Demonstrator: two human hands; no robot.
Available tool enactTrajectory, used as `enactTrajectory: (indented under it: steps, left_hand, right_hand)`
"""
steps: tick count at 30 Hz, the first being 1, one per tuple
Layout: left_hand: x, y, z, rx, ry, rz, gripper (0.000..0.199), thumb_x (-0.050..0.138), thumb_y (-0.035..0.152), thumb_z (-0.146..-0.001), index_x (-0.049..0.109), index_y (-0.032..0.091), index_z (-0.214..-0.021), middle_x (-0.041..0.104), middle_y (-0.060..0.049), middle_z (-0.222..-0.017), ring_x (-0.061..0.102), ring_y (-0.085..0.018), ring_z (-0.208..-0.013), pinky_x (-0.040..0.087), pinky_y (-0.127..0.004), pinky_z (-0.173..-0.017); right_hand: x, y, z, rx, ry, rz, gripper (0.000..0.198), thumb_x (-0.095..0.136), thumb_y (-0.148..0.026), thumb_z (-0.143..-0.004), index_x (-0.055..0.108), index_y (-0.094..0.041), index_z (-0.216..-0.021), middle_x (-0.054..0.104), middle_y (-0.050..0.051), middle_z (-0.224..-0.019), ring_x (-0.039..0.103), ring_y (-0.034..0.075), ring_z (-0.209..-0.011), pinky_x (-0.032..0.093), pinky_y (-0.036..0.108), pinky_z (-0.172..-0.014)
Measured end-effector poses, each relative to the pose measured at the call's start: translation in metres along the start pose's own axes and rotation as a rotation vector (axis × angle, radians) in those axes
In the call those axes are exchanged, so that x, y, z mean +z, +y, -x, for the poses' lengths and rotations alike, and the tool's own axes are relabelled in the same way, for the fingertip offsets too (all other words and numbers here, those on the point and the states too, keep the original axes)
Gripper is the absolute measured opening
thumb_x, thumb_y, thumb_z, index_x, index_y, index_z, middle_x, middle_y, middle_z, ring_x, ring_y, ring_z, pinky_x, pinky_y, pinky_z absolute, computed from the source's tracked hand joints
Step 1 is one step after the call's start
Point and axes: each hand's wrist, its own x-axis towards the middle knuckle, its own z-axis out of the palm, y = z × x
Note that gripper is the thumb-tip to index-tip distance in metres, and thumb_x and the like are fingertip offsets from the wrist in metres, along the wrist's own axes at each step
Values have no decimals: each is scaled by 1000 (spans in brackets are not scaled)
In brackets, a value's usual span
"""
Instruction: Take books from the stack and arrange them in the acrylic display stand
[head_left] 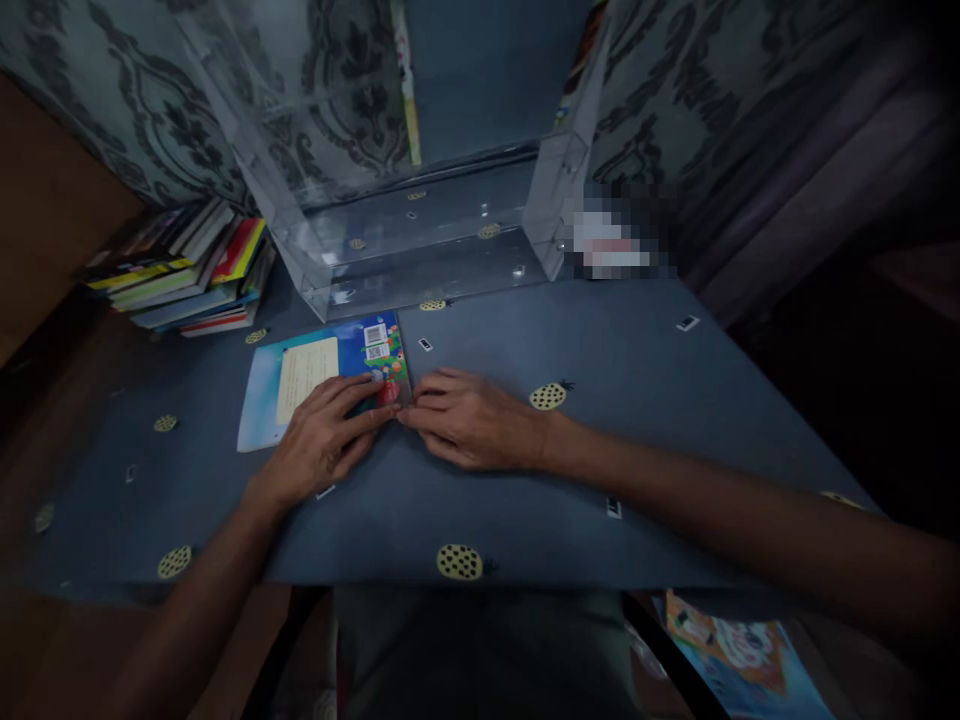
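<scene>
A thin book point(352, 350) with a blue back cover, a cream text panel and a barcode label lies on the cloth-covered table. My left hand point(322, 430) rests over its lower right part, fingers stretched out and pressing on the cover. At the book's lower right corner, my right hand point(472, 415) has its fingers curled together and pinching the edge. The fingertips of both hands almost meet there. My left hand covers part of the lower edge, and the right fingertips are partly hidden behind the knuckles.
A clear acrylic rack point(435, 265) stands behind the book. Stacked books point(187, 265) sit at the back left. A blurred-out item point(615, 230) lies right of the rack. The blue pineapple-print tablecloth point(525, 530) reaches the front edge. A colourful printed item point(742, 650) is below, right.
</scene>
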Motion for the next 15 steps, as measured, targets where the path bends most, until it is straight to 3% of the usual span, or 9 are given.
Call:
enactTrajectory:
  steps: [3, 10, 15]
  left_hand:
    - [1, 2, -1, -12, -3, 0, 38, 53, 20, -98, 65, 26, -134, 64, -12, -138, 55, -29, -134, 48, -53, -108]
    - [-5, 7, 0, -66, -82, 19, 38, 50, 23, -100, 65, 28, -136, 61, -11, -144, 52, -27, -138, 45, -52, -112]
    - [-18, 0, 26, -176, -115, 31, 36, 48, 27, -101, 67, 32, -133, 64, -7, -142, 56, -25, -135, 44, -53, -114]
  right_hand:
    - [0, -6, 3, -8, -29, 84, 15, 53, -14, -95, 68, -12, -95, 72, 9, -87, 58, 23, -92, 47, 37, -87]
    - [0, -13, 7, 5, -42, 130, 20, 50, -15, -99, 70, -13, -102, 75, 9, -91, 59, 24, -92, 45, 39, -86]
    - [-1, -15, 4, 3, -36, 142, 17, 55, -12, -96, 72, -13, -100, 76, 10, -95, 60, 25, -93, 46, 39, -85]
